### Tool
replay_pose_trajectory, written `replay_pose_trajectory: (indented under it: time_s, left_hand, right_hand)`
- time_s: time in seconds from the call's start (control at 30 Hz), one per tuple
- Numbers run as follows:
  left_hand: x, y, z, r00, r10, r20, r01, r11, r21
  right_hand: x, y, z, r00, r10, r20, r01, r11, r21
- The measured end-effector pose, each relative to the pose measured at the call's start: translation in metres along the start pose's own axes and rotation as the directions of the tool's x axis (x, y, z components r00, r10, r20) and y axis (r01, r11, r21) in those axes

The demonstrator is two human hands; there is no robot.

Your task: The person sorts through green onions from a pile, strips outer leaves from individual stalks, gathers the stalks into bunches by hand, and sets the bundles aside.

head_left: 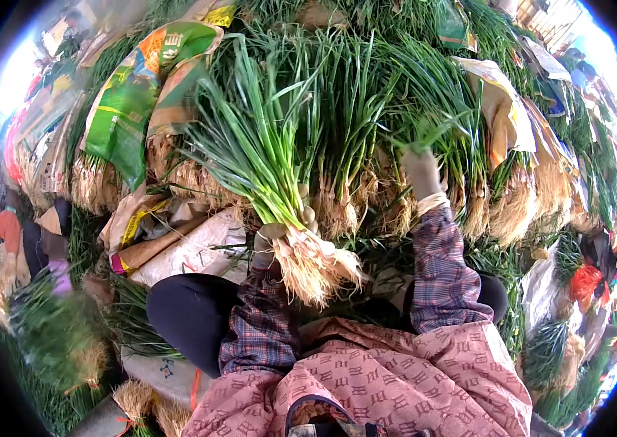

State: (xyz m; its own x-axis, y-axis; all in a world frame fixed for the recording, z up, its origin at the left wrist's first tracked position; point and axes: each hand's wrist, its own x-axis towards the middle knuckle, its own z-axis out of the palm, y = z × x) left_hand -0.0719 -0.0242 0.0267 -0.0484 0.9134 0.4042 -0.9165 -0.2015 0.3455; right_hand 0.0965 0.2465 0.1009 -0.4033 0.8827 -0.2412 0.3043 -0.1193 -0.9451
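My left hand point(270, 234) is closed around a thick bunch of spring onions point(279, 193) just above the roots. The pale, stringy roots hang toward my lap, and the long green leaves fan up and to the left. My right hand point(422, 175) reaches forward over the row of spring onion bundles point(345, 124), with a light band at its wrist. Motion smears its fingers. Some blurred green leaves point(432, 133) show at the fingertips; whether they are gripped cannot be made out.
Bundled spring onions lie side by side ahead, roots facing me. A green printed sack point(123, 109) and a cream sack point(497, 98) drape over some. A white sack point(199, 251) lies by my left knee. At the far left, another person's purple-sleeved arm point(59, 275) is near a blurred bunch point(57, 328).
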Motion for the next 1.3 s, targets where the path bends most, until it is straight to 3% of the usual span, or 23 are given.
replay_pose_trajectory:
  time_s: [0.03, 0.1, 0.13, 0.17, 0.2, 0.27, 0.3, 0.37, 0.4, 0.47, 0.53, 0.6, 0.7, 0.83, 0.87, 0.9, 0.93, 1.03, 1.1, 1.13, 1.2, 1.27, 1.3]
  left_hand:
    - [-0.001, -0.007, -0.011, 1.000, -0.003, -0.006, 0.002, 0.997, -0.082]
    - [-0.013, -0.013, -0.045, 0.982, -0.176, -0.072, 0.143, 0.934, -0.326]
    - [-0.018, -0.018, -0.046, 0.980, -0.152, -0.125, 0.110, 0.949, -0.294]
    - [-0.017, -0.024, -0.036, 0.972, -0.092, -0.216, 0.042, 0.974, -0.224]
    - [-0.016, -0.029, -0.025, 0.957, -0.021, -0.288, -0.022, 0.989, -0.144]
    - [-0.015, -0.029, -0.020, 0.944, 0.002, -0.329, -0.032, 0.996, -0.086]
    - [-0.016, -0.027, -0.024, 0.949, -0.017, -0.314, -0.009, 0.997, -0.082]
    - [-0.020, -0.023, -0.037, 0.940, -0.077, -0.332, 0.037, 0.991, -0.126]
    - [-0.022, -0.022, -0.044, 0.935, -0.109, -0.338, 0.061, 0.987, -0.150]
    - [-0.020, -0.025, -0.034, 0.934, -0.114, -0.337, 0.074, 0.989, -0.131]
    - [-0.009, -0.031, -0.003, 0.946, -0.050, -0.321, 0.039, 0.998, -0.041]
    - [-0.014, -0.038, -0.016, 0.935, -0.018, -0.354, 0.018, 1.000, -0.004]
    - [-0.009, -0.035, 0.000, 0.953, 0.005, -0.302, -0.001, 1.000, 0.015]
    - [0.001, -0.029, 0.025, 0.956, 0.070, -0.284, -0.053, 0.996, 0.068]
    - [-0.001, -0.031, 0.018, 0.964, 0.115, -0.239, -0.103, 0.993, 0.062]
    - [-0.003, -0.033, 0.011, 0.967, 0.171, -0.189, -0.155, 0.983, 0.096]
    - [-0.008, -0.033, 0.004, 0.980, 0.135, -0.147, -0.140, 0.990, -0.023]
    - [-0.018, -0.030, -0.011, 0.997, 0.067, -0.035, -0.074, 0.965, -0.251]
    - [-0.020, -0.024, -0.031, 1.000, -0.007, 0.030, 0.013, 0.974, -0.227]
    - [-0.026, -0.021, -0.047, 0.994, -0.087, 0.066, 0.099, 0.975, -0.198]
    - [-0.034, -0.018, -0.061, 0.985, -0.167, 0.044, 0.171, 0.974, -0.150]
    - [-0.033, -0.014, -0.053, 0.989, -0.146, -0.009, 0.143, 0.978, -0.150]
    - [-0.032, -0.013, -0.047, 0.991, -0.127, -0.031, 0.121, 0.981, -0.150]
  right_hand:
    - [0.015, 0.030, 0.013, 0.982, -0.183, 0.051, 0.189, 0.964, -0.190]
    - [-0.019, 0.004, 0.054, 0.983, -0.013, 0.181, 0.114, 0.821, -0.560]
    - [-0.027, -0.008, 0.079, 0.971, 0.192, 0.141, -0.048, 0.737, -0.674]
    - [-0.020, 0.005, 0.098, 0.985, -0.058, 0.160, 0.166, 0.538, -0.826]
    - [-0.012, 0.018, 0.106, 0.999, -0.007, 0.053, 0.049, 0.538, -0.841]
    - [0.000, 0.041, 0.108, 0.971, -0.197, 0.136, 0.221, 0.523, -0.823]
    - [0.025, 0.066, 0.100, 0.912, -0.222, 0.345, 0.408, 0.402, -0.819]
    - [0.015, 0.043, 0.084, 0.953, 0.059, 0.297, 0.110, 0.846, -0.522]
    - [-0.019, 0.010, 0.075, 0.938, 0.214, 0.273, -0.102, 0.922, -0.374]
    - [-0.050, 0.007, 0.075, 0.875, 0.185, 0.447, -0.148, 0.982, -0.116]
    - [-0.073, -0.001, 0.079, 0.793, 0.177, 0.583, -0.018, 0.963, -0.269]
    - [-0.079, -0.017, 0.081, 0.816, 0.235, 0.528, -0.097, 0.956, -0.276]
    - [-0.058, 0.005, 0.099, 0.942, -0.048, 0.332, 0.264, 0.719, -0.644]
    - [-0.059, 0.014, 0.105, 0.830, -0.367, 0.420, 0.537, 0.318, -0.781]
    - [-0.052, 0.020, 0.103, 0.859, -0.296, 0.419, 0.463, 0.799, -0.385]
    - [-0.040, 0.030, 0.098, 0.861, -0.226, 0.457, 0.177, 0.973, 0.148]
    - [-0.030, 0.037, 0.091, 0.834, -0.184, 0.520, -0.207, 0.769, 0.605]
    - [-0.021, 0.013, 0.069, 0.875, -0.153, 0.458, -0.277, 0.617, 0.736]
    - [-0.027, -0.001, 0.072, 0.907, 0.069, 0.415, -0.195, 0.943, 0.270]
    - [-0.008, 0.024, 0.081, 0.924, 0.146, 0.353, -0.174, 0.983, 0.050]
    - [-0.012, 0.030, 0.115, 0.969, 0.162, 0.187, -0.016, 0.797, -0.603]
    - [0.015, 0.095, 0.137, 0.850, -0.367, 0.378, 0.526, 0.560, -0.640]
    - [0.015, 0.089, 0.154, 0.920, -0.257, 0.295, 0.386, 0.720, -0.576]
